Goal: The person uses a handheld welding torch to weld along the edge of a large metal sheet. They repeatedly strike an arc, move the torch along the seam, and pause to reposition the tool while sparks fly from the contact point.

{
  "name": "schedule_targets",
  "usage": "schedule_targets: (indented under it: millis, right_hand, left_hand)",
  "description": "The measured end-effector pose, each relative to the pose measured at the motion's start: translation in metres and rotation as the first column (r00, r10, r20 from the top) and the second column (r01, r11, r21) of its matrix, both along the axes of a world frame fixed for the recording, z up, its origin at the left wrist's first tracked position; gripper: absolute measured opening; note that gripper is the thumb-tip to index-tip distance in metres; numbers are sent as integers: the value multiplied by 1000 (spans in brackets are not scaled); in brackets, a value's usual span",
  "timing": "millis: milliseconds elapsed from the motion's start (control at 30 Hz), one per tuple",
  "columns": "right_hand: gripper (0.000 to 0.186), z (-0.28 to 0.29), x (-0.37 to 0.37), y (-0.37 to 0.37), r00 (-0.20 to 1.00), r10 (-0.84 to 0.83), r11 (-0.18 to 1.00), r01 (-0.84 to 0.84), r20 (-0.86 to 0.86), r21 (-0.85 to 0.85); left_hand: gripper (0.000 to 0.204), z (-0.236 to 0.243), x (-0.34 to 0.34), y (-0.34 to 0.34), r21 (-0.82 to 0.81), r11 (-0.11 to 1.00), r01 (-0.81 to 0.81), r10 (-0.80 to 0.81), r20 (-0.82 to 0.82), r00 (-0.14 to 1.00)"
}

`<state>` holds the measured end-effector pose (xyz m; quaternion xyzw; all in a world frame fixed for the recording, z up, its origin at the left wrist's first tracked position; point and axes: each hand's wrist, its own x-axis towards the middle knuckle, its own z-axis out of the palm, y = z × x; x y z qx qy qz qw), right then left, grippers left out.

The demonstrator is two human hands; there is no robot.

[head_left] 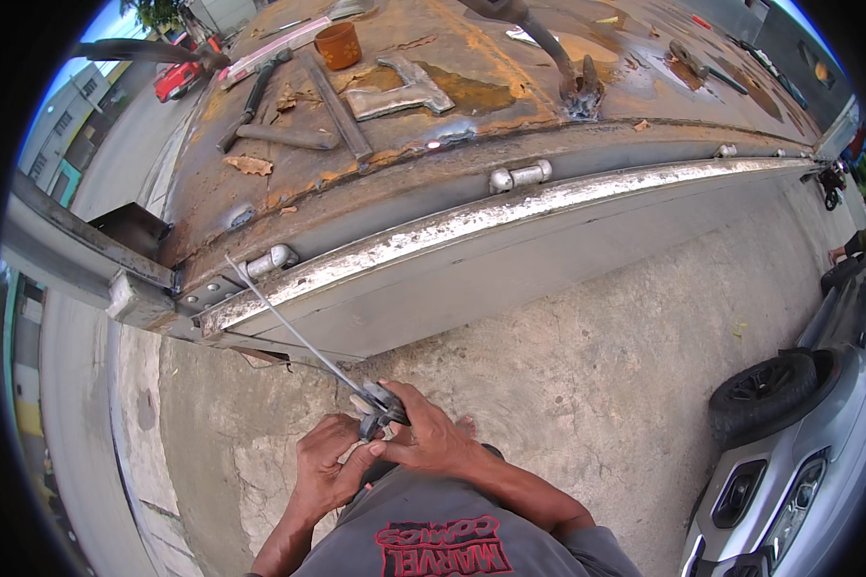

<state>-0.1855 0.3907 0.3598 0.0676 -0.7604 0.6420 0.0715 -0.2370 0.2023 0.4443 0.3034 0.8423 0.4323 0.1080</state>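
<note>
In front of my body, my right hand (431, 435) grips a dark welding electrode holder (387, 404). A long thin grey welding rod (303, 338) sticks out of its jaws, up and to the left. In this view the rod's far tip overlaps the truck bed's edge beside a hinge (271, 260); I cannot tell if they touch. My left hand (329, 460) is closed, its fingers bent against the near side of the holder. What exactly its fingertips pinch is partly hidden.
A rusty metal bed (510, 96) spreads ahead, its hinged side panel (510, 279) hanging down. On it lie a hammer (257, 96), a flat bar (337, 106), a metal offcut (402, 91) and a brown pot (339, 46). A silver vehicle (799, 471) stands at right on concrete.
</note>
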Motion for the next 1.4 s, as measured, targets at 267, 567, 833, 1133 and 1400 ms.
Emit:
schedule_targets:
  millis: [267, 567, 833, 1133, 1400]
  right_hand:
    - [95, -14, -3, -27, 995, -96, 993, 97, -16, 70]
    - [97, -29, -7, -100, 906, -378, 918, 393, -194, 49]
    - [97, -15, -26, -189, 759, -626, 762, 644, -182, 65]
    - [85, 18, -44, -193, 458, -863, 449, 889, -214, 88]
    - [79, 57, -66, -158, 406, -901, 395, 914, -155, 94]
  left_hand:
    - [18, -4, -19, -20, 120, 983, 139, -133, -56, 990]
    - [19, -10, -75, -69, 228, 869, 439, -429, -94, 898]
    - [20, 3, -121, -118, 240, 760, 604, -607, -71, 792]
    - [24, 30, -143, -92, 205, 726, 656, -676, 36, 736]
    - [34, 50, -144, -54, 258, 780, 570, -615, 145, 775]
